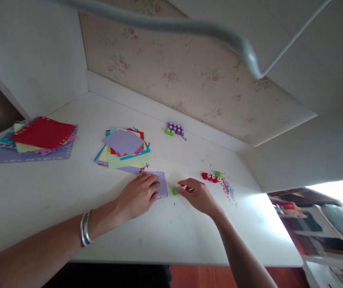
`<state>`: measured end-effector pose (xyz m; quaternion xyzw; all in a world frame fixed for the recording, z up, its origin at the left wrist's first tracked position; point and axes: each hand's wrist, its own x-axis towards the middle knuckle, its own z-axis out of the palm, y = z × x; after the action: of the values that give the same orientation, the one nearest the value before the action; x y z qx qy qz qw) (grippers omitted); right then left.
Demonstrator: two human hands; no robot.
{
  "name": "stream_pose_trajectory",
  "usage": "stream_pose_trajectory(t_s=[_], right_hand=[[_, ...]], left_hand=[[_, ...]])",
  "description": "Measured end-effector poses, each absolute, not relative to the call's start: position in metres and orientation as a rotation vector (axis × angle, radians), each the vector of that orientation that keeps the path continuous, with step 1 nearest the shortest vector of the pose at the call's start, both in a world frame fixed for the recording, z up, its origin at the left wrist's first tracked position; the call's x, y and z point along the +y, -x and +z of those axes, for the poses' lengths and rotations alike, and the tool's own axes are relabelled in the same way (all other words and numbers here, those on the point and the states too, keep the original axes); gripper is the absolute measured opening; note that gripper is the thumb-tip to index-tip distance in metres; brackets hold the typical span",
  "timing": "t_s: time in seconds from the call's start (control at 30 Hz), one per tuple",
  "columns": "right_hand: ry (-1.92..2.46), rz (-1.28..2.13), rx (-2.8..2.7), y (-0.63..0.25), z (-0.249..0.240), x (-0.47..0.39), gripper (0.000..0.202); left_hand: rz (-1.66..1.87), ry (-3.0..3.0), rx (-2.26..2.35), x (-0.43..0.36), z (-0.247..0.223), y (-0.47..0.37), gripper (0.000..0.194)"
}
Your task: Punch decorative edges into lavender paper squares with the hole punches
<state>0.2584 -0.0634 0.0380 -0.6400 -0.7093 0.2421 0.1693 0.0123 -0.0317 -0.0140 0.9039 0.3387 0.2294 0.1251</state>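
Note:
My left hand (141, 193) lies flat with its fingers stretched over a purple sheet of paper (162, 185), pressing it to the table. Small punched holes run along the sheet's edges. Just right of the sheet, my right hand (196, 195) has thumb and forefinger at a small green paper punch (175, 191). The thumb overlaps its right side, and the other fingers curl loosely. The punch is apart from the paper's edge. Part of the sheet is hidden under my left hand.
Behind my left hand is a pile of coloured paper (126, 142); more hole-edged sheets (44, 134) lie far left. Purple punches with eyes (176, 128) stand by the wall. Red punches (210, 177) and confetti (228, 189) lie right. A grey curved bar (159, 23) crosses above.

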Motion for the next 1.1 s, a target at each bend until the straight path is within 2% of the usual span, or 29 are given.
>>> stream_pose_trajectory(t_s=[0.17,0.43,0.6,0.8,1.1], right_hand=[[1.799,0.554,-2.102,-0.252,0.038,-0.075,0.019],[1.841,0.866,-1.602,-0.313,0.038,-0.077,0.023],[1.933,0.570,-1.298,-0.381,0.056,-0.057,0.034],[2.271,0.100,-1.783,-0.430,0.065,-0.025,0.023],[2.360,0.112,-2.003,-0.444,0.040,-0.007,0.025]], left_hand=[[0.665,-2.637,0.943,-0.030,-0.018,-0.013,0.029],[0.640,-2.676,0.916,-0.027,-0.021,-0.015,0.030],[0.634,-2.660,0.900,-0.026,-0.021,-0.016,0.030],[0.627,-2.651,0.912,-0.025,-0.018,-0.016,0.030],[0.600,-2.615,0.927,-0.026,-0.014,-0.015,0.030]])
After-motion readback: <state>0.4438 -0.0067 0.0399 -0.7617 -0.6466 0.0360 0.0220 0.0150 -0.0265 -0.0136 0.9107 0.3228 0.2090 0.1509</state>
